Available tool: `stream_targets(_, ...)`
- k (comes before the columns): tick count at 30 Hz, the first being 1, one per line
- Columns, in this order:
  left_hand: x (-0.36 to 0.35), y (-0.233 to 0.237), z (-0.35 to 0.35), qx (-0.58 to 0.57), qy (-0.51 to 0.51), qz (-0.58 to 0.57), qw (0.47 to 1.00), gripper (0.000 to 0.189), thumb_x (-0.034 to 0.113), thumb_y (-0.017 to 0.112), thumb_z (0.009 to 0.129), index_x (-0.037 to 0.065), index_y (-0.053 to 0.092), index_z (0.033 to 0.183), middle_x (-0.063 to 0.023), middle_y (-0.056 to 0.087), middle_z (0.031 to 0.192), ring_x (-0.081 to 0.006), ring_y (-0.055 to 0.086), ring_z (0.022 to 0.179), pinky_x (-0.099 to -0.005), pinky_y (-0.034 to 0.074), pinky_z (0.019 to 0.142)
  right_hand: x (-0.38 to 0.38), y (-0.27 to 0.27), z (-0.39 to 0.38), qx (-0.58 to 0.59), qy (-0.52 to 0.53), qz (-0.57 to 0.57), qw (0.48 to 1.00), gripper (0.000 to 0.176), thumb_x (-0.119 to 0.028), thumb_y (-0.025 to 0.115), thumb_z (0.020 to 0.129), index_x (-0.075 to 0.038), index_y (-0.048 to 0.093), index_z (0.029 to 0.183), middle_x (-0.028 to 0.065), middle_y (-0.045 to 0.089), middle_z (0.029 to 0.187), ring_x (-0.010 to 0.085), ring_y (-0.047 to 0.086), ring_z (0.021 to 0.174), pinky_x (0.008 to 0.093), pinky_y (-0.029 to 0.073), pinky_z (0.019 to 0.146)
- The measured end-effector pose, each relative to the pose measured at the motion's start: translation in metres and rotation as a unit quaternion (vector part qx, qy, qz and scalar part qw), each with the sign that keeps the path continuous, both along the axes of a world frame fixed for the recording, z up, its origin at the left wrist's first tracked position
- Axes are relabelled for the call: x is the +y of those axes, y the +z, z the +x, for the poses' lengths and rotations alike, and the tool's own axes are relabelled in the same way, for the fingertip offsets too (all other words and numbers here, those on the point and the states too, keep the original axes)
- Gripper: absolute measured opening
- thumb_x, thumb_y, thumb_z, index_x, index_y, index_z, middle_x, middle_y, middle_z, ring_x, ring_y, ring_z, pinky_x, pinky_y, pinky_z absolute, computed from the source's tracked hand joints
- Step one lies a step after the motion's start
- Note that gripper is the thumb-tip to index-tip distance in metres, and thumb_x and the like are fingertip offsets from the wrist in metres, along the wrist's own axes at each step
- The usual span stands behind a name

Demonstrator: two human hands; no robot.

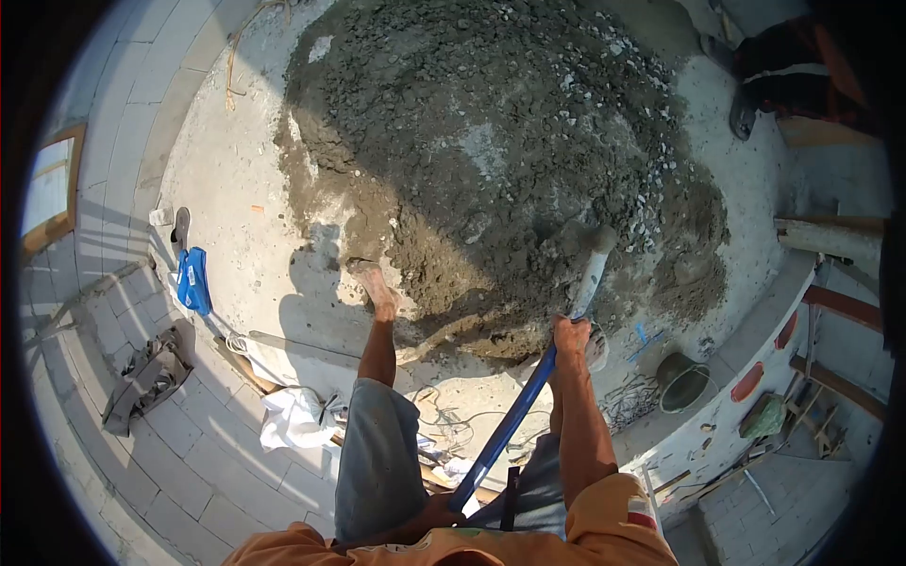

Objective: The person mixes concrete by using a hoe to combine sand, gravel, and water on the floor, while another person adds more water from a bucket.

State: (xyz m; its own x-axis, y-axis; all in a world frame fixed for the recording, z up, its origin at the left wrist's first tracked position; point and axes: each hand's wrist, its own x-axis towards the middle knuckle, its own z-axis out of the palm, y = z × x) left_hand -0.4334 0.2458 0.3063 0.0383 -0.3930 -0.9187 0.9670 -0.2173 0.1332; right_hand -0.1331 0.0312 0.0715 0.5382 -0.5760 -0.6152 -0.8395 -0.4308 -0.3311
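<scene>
Right hand [571, 335] closed around blue tool handle [514, 415], left hand [436, 514] shadowed at its near end, closure I could not tell, tool head sunk in wet concrete pile [491, 141] just beyond right hand.

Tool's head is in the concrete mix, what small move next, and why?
Probably drag the blue-handled tool back toward you: its head is sunk in the concrete mix, the right hand grips the handle low and the left hand its end.

A concrete heap [510, 160] lies ahead on the floor [236, 189]; the shovel [519, 410] reaches into its near edge, with a bucket [681, 382] to its right.
</scene>
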Motion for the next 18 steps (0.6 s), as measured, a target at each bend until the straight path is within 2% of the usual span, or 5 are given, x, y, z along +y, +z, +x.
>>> stream_targets(3, 0.008, -0.01, 0.01, -0.033, -0.004, -0.007, 0.999, 0.031, 0.022, 0.07, 0.07, 0.003, 0.063, 0.094, -0.0072, 0.063, 0.078, -0.0185, 0.06, 0.075, -0.034, 0.049, 0.071, 0.008, 0.05, 0.053, -0.062, -0.034, 0.128, 0.989, 0.017, -0.009, 0.063, 0.068, 0.003, 0.051, 0.07, 0.0109, 0.053, 0.06, 0.0192, 0.051, 0.049, 0.0353, 0.04, 0.045)
stream_targets(4, 0.013, -0.024, 0.003, -0.174, -0.021, -0.012, 0.984, 0.034, 0.023, 0.07, 0.07, 0.003, 0.062, 0.097, -0.0107, 0.064, 0.081, -0.0207, 0.061, 0.077, -0.0346, 0.049, 0.072, 0.014, 0.066, 0.079, -0.073, -0.05, 0.178, 0.98, 0.015, -0.008, 0.062, 0.069, 0.001, 0.05, 0.069, 0.0093, 0.051, 0.058, 0.0178, 0.05, 0.048, 0.0333, 0.039, 0.044)
stream_targets(10, 0.099, -0.072, 0.185, -0.315, -0.036, 0.161, 0.935, 0.033, 0.024, 0.07, 0.068, 0.006, 0.062, 0.096, -0.0161, 0.063, 0.069, -0.0338, 0.064, 0.067, -0.0412, 0.05, 0.064, 0.129, 0.149, 0.262, -0.226, -0.056, 0.203, 0.951, 0.017, -0.01, 0.061, 0.072, -0.003, 0.048, 0.064, 0.0068, 0.049, 0.055, 0.016, 0.047, 0.043, 0.0328, 0.038, 0.04)
stream_targets(14, 0.175, -0.096, 0.207, -0.294, -0.033, 0.22, 0.93, 0.035, 0.021, 0.071, 0.066, 0.002, 0.062, 0.093, -0.0194, 0.063, 0.071, -0.0342, 0.065, 0.067, -0.0414, 0.049, 0.063, 0.224, 0.086, 0.292, -0.177, 0.0, 0.216, 0.96, 0.012, -0.007, 0.06, 0.072, 0.003, 0.053, 0.069, 0.0088, 0.053, 0.057, 0.018, 0.05, 0.044, 0.0346, 0.041, 0.042)
stream_targets(18, 0.258, -0.064, 0.116, -0.212, 0.012, 0.197, 0.957, 0.042, 0.022, 0.07, 0.065, 0.007, 0.065, 0.104, -0.0227, 0.067, 0.09, -0.0309, 0.066, 0.091, -0.0431, 0.045, 0.09, 0.311, -0.026, 0.202, -0.074, -0.004, 0.206, 0.976, 0.033, -0.011, 0.06, 0.076, 0.013, 0.055, 0.099, 0.0161, 0.058, 0.07, 0.0235, 0.059, 0.052, 0.0358, 0.049, 0.047)
